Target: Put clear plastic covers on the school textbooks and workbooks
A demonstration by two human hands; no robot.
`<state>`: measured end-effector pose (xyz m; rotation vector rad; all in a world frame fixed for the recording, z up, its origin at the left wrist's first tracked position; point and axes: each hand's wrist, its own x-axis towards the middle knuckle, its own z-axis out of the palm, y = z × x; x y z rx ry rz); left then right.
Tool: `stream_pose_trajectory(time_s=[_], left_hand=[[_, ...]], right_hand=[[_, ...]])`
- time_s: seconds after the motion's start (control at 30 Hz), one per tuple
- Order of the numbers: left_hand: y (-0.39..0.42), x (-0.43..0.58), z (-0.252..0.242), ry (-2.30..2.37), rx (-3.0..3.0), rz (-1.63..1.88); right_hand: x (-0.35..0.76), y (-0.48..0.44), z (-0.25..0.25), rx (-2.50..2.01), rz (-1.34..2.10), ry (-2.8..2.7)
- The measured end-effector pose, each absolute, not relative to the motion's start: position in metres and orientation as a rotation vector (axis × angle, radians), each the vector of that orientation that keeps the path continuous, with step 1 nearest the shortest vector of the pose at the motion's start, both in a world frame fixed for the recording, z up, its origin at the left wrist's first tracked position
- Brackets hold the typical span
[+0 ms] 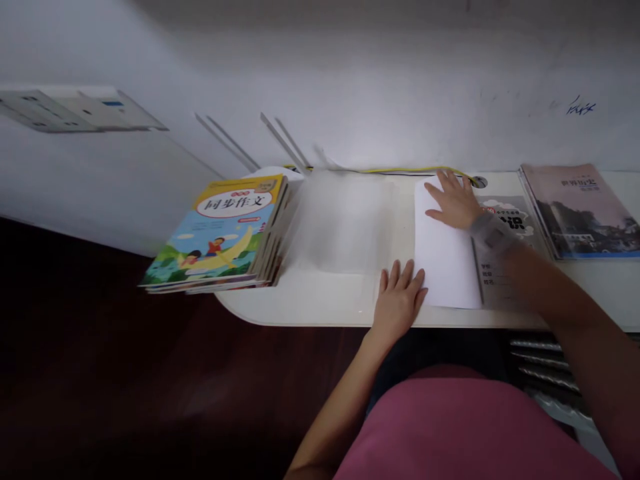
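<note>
While your right hand lies spread over the paper, your left hand rests open at its left edge, both gripping nothing; the grey book lies beneath your right forearm.

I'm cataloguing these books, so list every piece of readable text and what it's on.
"同步作文": yellow-and-blue composition book
"世界历史": history textbook
"识": grey title page, heading partly covered
"学校": same page, lower left
"班级": below that
"姓名": below that
Too small or blurred: other lettering on these covers and page, and marks on the wall plate.
Illegible: blue handwriting on the wall.
</note>
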<state>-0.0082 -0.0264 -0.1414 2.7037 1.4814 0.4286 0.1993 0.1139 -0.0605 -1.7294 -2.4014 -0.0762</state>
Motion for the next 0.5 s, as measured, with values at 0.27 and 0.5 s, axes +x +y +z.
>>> stream_pose_trajectory(time_s=[0.27,0.5], left_hand=[[-0.027,-0.009,-0.144,1.486,2.701,0.453],[-0.027,-0.008,-0.144,1.492,2.691,0.425]], right_hand=[[0.203,0.155,-0.082,-2.006,-0.086,-2.309],[0.19,0.152,-0.094,-2.028,-0.201,-2.306]])
